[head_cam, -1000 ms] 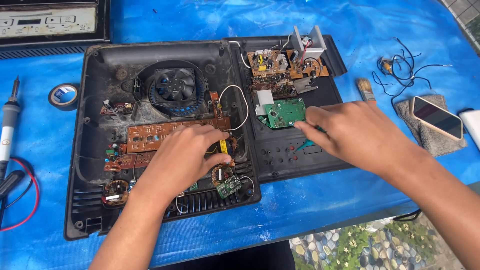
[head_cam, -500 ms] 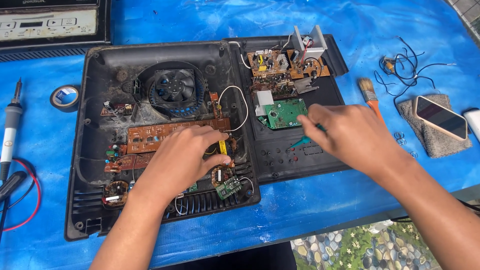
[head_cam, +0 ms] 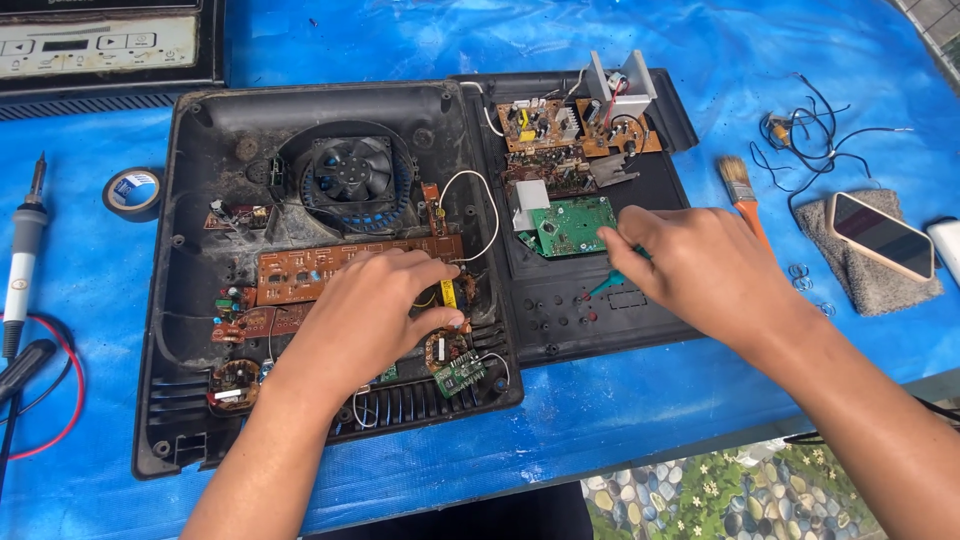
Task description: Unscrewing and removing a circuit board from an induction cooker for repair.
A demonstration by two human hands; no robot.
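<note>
On the blue plastic sheet (head_cam: pixel 700 420), an opened black appliance casing (head_cam: pixel 200 120) is laid flat, a round cooling fan (head_cam: pixel 352 172) set in its left half. A long brown circuit board (head_cam: pixel 300 272) is seen below the fan. The left hand (head_cam: pixel 365 320) is rested on the right end of that board, fingers curled down over a small yellow component (head_cam: pixel 448 293); whether anything is pinched cannot be told. A small green module (head_cam: pixel 460 375) lies just below the hand, by the casing's slotted edge.

On the casing's right half, a green circuit board (head_cam: pixel 575 225) is touched at its right edge by the right hand (head_cam: pixel 705 270). A teal-handled tool (head_cam: pixel 606 285) is held loosely under the bent fingers, only its tip showing. Brown boards with white heat-sink blocks (head_cam: pixel 620 80) sit at the far edge.

Labels: a pale rectangular control panel (head_cam: pixel 95 45) with button markings lies at the far left corner, on a second black unit. A roll of tape (head_cam: pixel 133 190), blue-and-white printed core, lies left of the casing.

A grey soldering iron (head_cam: pixel 22 260) and red and black leads (head_cam: pixel 50 400) are at the left edge. Right of the casing: an orange-handled brush (head_cam: pixel 745 200), tangled black wires (head_cam: pixel 810 135), a phone (head_cam: pixel 882 235) on a grey cloth (head_cam: pixel 860 290).
</note>
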